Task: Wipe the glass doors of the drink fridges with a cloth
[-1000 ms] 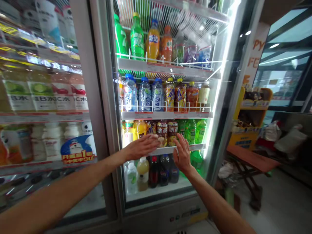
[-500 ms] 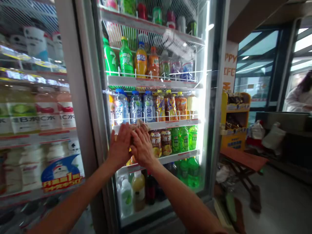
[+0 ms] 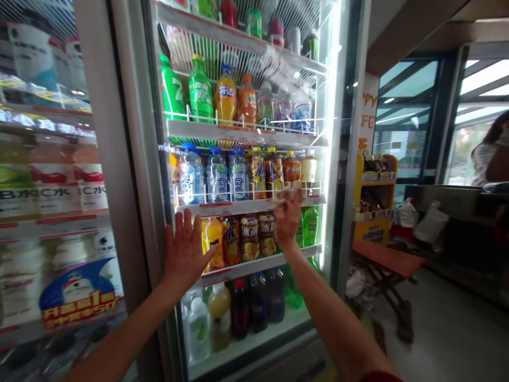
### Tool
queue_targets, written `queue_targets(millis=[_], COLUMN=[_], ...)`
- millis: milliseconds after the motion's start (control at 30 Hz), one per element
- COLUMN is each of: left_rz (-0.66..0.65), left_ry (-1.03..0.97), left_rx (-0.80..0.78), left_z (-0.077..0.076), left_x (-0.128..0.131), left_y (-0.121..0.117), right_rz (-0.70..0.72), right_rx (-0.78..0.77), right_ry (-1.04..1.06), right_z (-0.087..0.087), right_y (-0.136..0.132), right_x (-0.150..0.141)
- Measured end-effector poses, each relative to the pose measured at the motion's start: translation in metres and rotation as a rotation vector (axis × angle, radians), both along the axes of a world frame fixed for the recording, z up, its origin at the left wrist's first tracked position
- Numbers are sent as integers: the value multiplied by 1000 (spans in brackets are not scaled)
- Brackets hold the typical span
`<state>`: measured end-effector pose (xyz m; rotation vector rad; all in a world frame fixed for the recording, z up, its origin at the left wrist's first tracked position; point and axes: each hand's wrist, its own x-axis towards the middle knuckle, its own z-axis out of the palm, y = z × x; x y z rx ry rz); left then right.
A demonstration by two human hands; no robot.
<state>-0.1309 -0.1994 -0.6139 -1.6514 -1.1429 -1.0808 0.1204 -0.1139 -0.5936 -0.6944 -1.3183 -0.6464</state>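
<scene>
Standing inside the glass-fronted cooler (image 3: 135, 132): capped bottles (image 3: 218, 178), cans (image 3: 254, 24) above.

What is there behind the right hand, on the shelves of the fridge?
Beside the right hand, brown bottles show on its left and green bottles on its right; a shelf edge runs behind. Whatever stands directly behind the hand and its blurred cloth is covered.

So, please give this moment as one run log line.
left hand: spread, before drinks cooler | right hand: holding blurred cloth | bottles: shelved inside cooler
</scene>
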Motion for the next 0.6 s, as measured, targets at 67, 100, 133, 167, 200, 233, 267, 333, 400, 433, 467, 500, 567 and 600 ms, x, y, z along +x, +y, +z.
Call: queue_targets(millis=[67, 100, 133, 167, 200, 233, 267, 333, 400, 433, 467, 500, 567, 600], left_rz=[13, 22, 32, 40, 47, 50, 48, 38, 29, 25, 21, 14, 4, 0], left_ry=[-3, 1, 3, 6, 8, 8, 9, 8, 8, 8, 13, 24, 56, 74], left_rx=[-13, -26, -37, -48, -57, -59, -55, -39, -33, -37, -47, -59, -85, -97], left_z=[0, 0, 0, 0, 0, 0, 1, 0, -3, -7, -12, -19, -34, -42], left_x=[0, -1, -1, -2, -3, -3, -4, -4, -3, -2, -1, 0, 1, 1], left_y=[-1, -2, -2, -2, -2, -1, 0, 3, 5, 5, 5, 4, 0, -2], right_rz=[31, 35, 34, 22, 1, -25, -56, -91, -107, -105, -95, -80, -59, -62], right_rx=[-11, -17, -28, -27, -20, -5, 11, 22, 15, 3, -16, -38, -53, -53], right_ry=[-66, -119, -180, -177, -117, 0, 203, 407, 393, 287, 133, -52, -301, -330], right_z=[-5, -8, -11, -14, -16, -17, -18, -20, -27, -34, -42, -52, -70, -78], right_y=[-7, -8, -7, -3, 2, 10, 17, 26, 24, 19, 13, 6, -5, -7], right_x=[-42, -52, -52, -41, -23, 0, 22, 49, 40, 26, 9, -6, -17, -12])
